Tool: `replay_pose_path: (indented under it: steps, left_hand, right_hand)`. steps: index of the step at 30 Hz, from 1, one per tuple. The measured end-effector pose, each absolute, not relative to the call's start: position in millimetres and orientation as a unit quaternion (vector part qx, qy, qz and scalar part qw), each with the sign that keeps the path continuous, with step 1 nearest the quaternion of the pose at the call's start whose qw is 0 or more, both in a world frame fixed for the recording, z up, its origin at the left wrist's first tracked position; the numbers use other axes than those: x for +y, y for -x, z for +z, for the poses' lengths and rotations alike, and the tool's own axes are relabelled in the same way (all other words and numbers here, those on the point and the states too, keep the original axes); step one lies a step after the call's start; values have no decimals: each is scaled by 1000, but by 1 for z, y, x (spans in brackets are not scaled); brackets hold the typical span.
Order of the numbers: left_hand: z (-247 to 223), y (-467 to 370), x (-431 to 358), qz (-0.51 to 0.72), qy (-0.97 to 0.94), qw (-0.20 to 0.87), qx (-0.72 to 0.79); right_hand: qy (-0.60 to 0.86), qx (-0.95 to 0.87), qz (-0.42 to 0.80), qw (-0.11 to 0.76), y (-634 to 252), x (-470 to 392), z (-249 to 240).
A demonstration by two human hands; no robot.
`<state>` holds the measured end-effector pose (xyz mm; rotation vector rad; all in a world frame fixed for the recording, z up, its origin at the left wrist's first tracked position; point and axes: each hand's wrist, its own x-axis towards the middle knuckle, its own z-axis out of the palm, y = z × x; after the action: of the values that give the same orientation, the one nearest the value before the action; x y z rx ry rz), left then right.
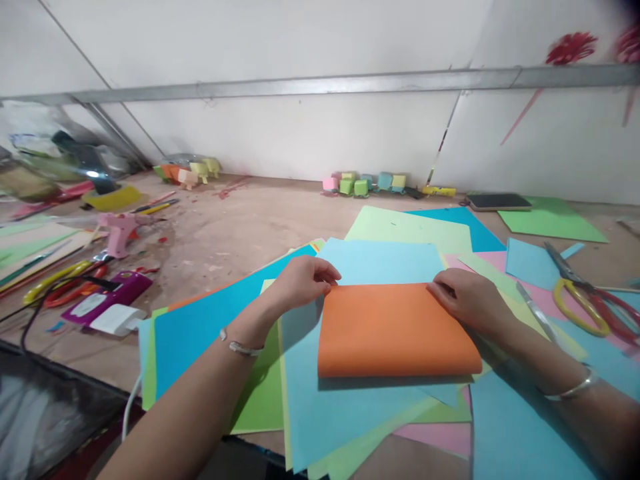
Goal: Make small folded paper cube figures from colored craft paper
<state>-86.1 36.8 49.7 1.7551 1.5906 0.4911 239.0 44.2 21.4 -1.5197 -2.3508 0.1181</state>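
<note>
Currently both hands are on the orange sheet, which lies doubled over atop a light-blue sheet mid-pile, rounded bend toward the person. L hand pinches the far L corner btwn thumb & fingers; R hand does likewise at the far R corner, tho the underside of each grip is hidden.

Main risk, imo: a crooked fold, b/c the near bend looks soft & uncreased, so if one corner slips, the layers go out of line. Paper underneath could slide too, esp. under a hard press, since the pile is loose & fanned. R forearm is near a slim grey blade-like tool; scissors lie further R. A careless sweep could snag or nick.

Surface: brownish tabletop, scuffed, w/ red bits. Off L: pink glue gun, purple device & white adapter. Far side: small paper blocks in a row, dark phone by a green sheet. Room: white wall, metal rail across it, red flower upper R.
</note>
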Motion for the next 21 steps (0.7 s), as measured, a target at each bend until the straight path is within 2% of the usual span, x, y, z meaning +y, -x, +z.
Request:
replay_pose_path:
  steps: [6, 21]
  left_hand:
    - [53, 79, 35, 156, -713, 300, 614]
    - [52, 83, 36, 161, -706, 328, 607]
  right_hand:
    - [521, -840, -9, 154, -240, 45, 16]
    - [521, -835, 32, 173, -240, 47, 15]
